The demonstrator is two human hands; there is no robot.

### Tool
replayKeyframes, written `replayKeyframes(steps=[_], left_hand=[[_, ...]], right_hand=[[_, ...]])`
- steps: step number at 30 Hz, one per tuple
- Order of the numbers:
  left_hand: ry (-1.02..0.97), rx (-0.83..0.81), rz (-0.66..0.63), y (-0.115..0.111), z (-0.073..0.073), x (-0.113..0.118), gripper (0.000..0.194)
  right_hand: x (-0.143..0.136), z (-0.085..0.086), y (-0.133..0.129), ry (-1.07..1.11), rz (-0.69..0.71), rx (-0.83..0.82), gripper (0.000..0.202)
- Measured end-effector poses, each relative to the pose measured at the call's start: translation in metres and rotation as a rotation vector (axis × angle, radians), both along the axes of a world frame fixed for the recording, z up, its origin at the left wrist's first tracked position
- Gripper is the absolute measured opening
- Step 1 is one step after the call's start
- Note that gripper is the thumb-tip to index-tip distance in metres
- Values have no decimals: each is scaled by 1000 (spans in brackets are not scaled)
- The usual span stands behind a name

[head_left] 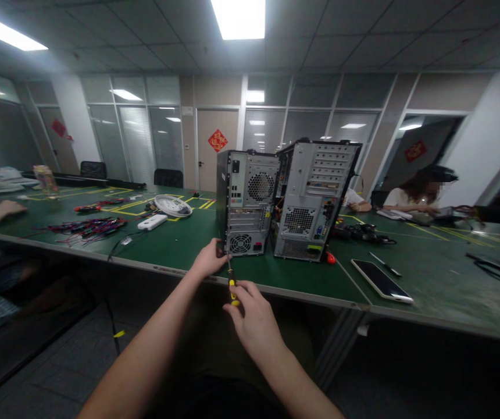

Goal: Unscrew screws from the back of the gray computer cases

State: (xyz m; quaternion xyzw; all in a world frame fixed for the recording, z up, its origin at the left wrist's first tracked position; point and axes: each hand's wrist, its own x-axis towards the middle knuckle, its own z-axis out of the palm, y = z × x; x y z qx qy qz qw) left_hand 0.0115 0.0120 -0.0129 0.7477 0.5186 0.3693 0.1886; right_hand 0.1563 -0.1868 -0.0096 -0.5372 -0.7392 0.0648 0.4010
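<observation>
Two computer towers stand upright side by side on the green table, rear panels facing me. My right hand (252,311) pinches a yellow and black screwdriver (232,284), its shaft pointing up at the lower left corner of the left tower (246,224). Beside that corner is my left hand (210,258), fingers bent near the screwdriver's tip; whether they hold anything is hidden. The right tower (296,203) is slightly turned, with a red object (331,258) at its foot.
On the green table (180,247) lie a white basket (172,205), a white power strip (152,222), bundled wires (88,228), a phone (381,280) and a pen (384,263). A person (418,195) sits at the right; another person's hand (8,208) is at the left.
</observation>
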Motion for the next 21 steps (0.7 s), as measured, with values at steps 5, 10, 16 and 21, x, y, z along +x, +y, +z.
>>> replayKeyframes(steps=[5,10,16,21], left_hand=[[-2,-5,-3,0,0,0,56],[8,-13,1,-1,1,0,56],[-2,-15,-6,1,-1,0,57],[3,-15,6,2,-1,0,56]], right_hand=[[-1,1,-1,-1,-2,-13,29],[-1,3,-2,-2,-11,-30,26],[-1,2,0,0,-21,5,27],[-1,3,-1,3,-15,17,26]])
